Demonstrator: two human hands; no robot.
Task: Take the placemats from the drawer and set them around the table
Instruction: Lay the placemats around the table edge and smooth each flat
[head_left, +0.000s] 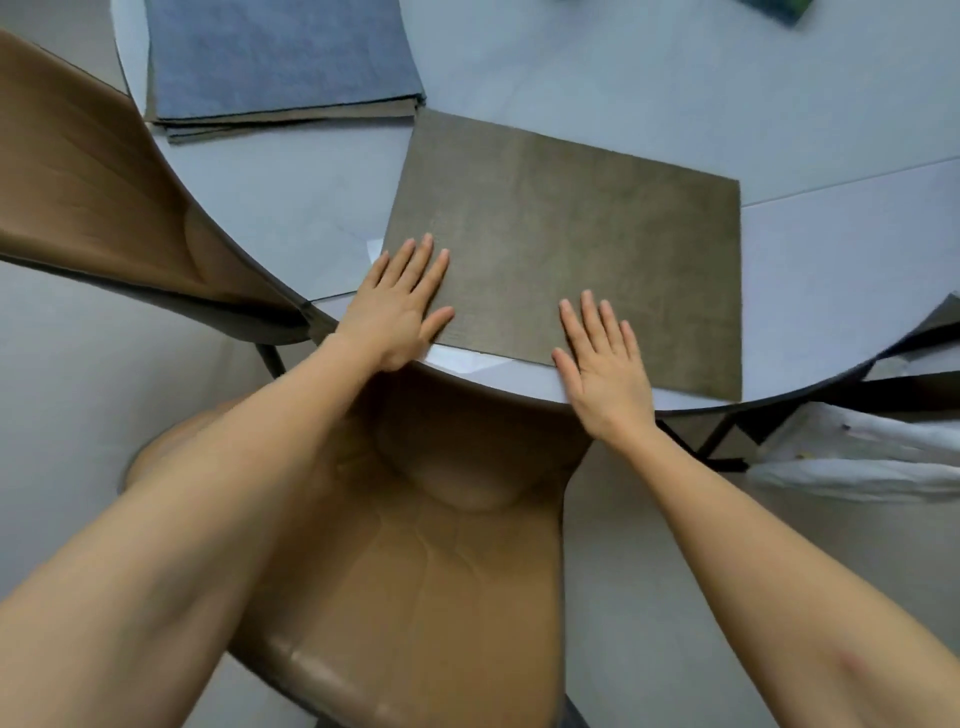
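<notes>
An olive-brown placemat (566, 244) lies flat on the round pale table (649, 93), its near edge along the table's rim. My left hand (400, 306) rests flat on its near left corner, fingers spread. My right hand (602, 364) presses flat on the near edge, partly over the rim. Neither hand grips anything. A stack of placemats (280, 62) with a blue one on top sits at the far left of the table. A dark green placemat (789, 8) shows at the top edge.
A brown chair (415, 545) stands directly under my arms, tucked against the table. A second brown chair (93, 182) is at the left. White cloth or bags (872, 452) lie on the floor at the right, beside dark table legs.
</notes>
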